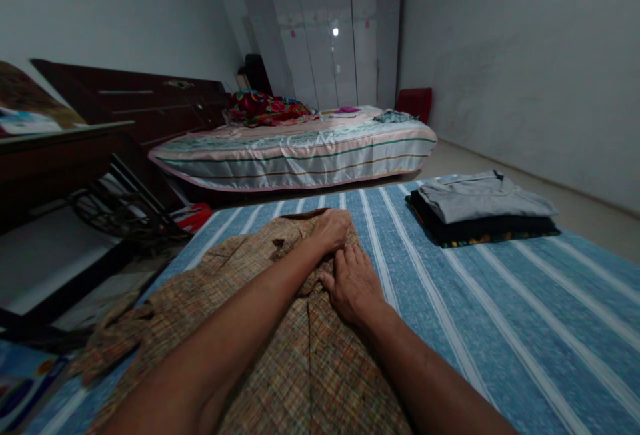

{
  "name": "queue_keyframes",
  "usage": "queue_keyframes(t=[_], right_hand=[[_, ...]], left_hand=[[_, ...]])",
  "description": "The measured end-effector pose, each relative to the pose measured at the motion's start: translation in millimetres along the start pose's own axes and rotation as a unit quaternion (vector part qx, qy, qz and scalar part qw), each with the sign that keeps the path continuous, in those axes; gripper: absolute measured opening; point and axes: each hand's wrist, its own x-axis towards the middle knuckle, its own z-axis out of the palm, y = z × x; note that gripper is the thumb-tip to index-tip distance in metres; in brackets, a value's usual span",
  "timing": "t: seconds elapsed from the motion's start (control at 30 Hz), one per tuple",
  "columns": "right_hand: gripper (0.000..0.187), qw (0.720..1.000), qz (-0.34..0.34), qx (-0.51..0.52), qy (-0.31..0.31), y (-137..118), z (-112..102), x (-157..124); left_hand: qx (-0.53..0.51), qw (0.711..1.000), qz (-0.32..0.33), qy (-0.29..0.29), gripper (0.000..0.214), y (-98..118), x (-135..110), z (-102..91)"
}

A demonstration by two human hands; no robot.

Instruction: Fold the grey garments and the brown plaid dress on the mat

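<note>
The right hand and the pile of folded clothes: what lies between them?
In the head view, only bare blue striped cloth lies between the right hand, on the checked shirt, and the folded clothes.

A brown checked shirt (320,348) lies flat but creased, apparently front up.

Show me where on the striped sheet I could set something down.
Bare striped sheet spreads right of the right forearm, nearer than the folded stack; a narrower bare strip separates stack and plaid shirt. Crowded: leftward, where the shirt lies with left hand and right hand on it.
</note>
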Motion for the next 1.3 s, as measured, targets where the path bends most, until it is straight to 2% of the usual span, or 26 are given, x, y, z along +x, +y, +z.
queue_keyframes(t=[0.27,0.43,0.7,0.83,1.0,1.13,1.3], right_hand=[[0.064,1.000,0.006,0.014,0.014,-0.3,0.4,0.3],[0.061,1.000,0.017,0.005,0.012,-1.3,-1.5,-1.3],[0.073,0.999,0.045,-0.007,-0.022,-2.7,-3.6,-1.6],[0.080,0.995,0.049,-0.017,-0.079,-3.6,-8.2,-1.6],[0.080,0.992,0.042,-0.016,-0.114,-3.4,-12.0,-0.6],[0.080,0.992,0.039,-0.020,-0.116,-2.9,-11.7,-0.1],[0.078,0.993,0.039,-0.025,-0.111,-3.0,-11.5,-1.1]], left_hand=[[-0.033,0.998,0.022,-0.040,0.036,-8.7,-9.2,11.7],[-0.045,0.998,0.021,-0.045,0.043,-12.9,-9.4,19.7],[-0.058,0.997,0.035,-0.036,0.048,-20.6,-8.1,28.3],[-0.061,0.997,0.050,-0.018,0.041,-19.0,-9.3,20.3],[-0.060,0.997,0.052,0.020,0.027,-20.2,-10.5,-6.1],[-0.054,0.997,0.027,0.045,0.021,-32.9,-33.4,-29.1],[-0.061,0.996,-0.004,0.062,0.020,-41.2,-97.4,-38.2]])
